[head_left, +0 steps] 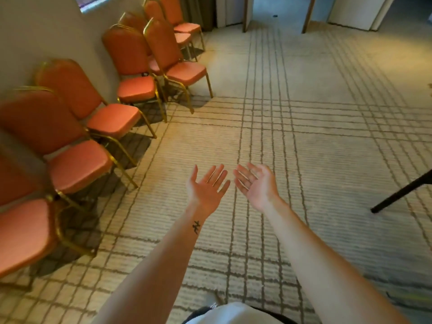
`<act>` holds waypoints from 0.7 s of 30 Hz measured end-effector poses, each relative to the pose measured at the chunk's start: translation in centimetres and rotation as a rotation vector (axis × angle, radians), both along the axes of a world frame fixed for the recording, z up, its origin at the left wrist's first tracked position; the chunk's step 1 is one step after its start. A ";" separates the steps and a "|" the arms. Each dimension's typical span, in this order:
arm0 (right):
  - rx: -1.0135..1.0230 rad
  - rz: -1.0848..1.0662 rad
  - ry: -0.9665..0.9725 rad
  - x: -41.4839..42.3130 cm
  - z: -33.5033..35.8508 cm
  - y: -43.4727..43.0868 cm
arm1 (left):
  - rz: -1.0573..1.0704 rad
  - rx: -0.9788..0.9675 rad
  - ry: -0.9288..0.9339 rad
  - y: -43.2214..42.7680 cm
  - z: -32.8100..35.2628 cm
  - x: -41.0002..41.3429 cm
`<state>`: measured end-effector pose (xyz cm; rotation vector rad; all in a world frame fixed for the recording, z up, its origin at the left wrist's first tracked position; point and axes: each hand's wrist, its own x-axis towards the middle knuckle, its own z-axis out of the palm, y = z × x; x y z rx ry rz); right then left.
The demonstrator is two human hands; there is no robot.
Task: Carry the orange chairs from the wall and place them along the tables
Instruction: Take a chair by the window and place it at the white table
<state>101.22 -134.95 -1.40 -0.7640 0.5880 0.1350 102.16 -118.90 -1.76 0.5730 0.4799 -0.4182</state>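
Along the left wall, in the head view, I see the chairs standing in a row that goes from near to far. They have orange seats and backs and gold metal frames, and their backs are toward the wall. The nearest chair is cut by the left edge and is blurred. Farther on, two chairs stand one in front of the other, so the outer chair is more into the room than the rest. All of them stand on the carpet, which is pale with dark crossing lines.

Near the middle I see both hands over the carpet, palms up, on bare forearms. The left hand has straight fingers, a little spread, with the thumb out to the left, and it holds nothing. The right hand is just beside it without touching. Its fingers are relaxed and slightly apart, and it holds nothing too. Both hands are well apart from the chairs.

I see a small dark tattoo on the left wrist. At the right edge a black leg comes down at a slant to the carpet, and I cannot tell what it belongs to. At the far end there is a doorway between two dark posts.
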 end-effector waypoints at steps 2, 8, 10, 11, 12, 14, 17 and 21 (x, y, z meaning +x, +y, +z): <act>-0.006 0.068 0.000 1.6 0.4 4.7 | 0.061 -0.013 -0.004 4.2 0.1 0.4; -0.028 0.248 -0.010 5.5 1.2 15.0 | 0.240 -0.028 -0.004 13.4 0.5 1.5; -0.031 0.319 -0.002 6.6 0.8 17.8 | 0.306 -0.040 0.000 16.1 0.1 1.5; -0.029 0.350 -0.001 7.2 0.6 19.2 | 0.330 -0.038 -0.003 17.3 0.1 1.5; -0.030 0.387 0.001 7.9 0.5 20.7 | 0.361 -0.028 -0.002 18.8 0.0 1.5; -0.027 0.455 0.010 9.3 0.3 23.7 | 0.433 -0.012 0.006 21.7 -0.4 2.0; -0.012 0.552 0.031 11.7 -0.6 28.2 | 0.537 -0.008 0.026 26.1 -1.3 3.3; 0.001 0.656 0.033 16.1 -1.5 33.5 | 0.643 0.007 0.015 30.7 -2.0 6.4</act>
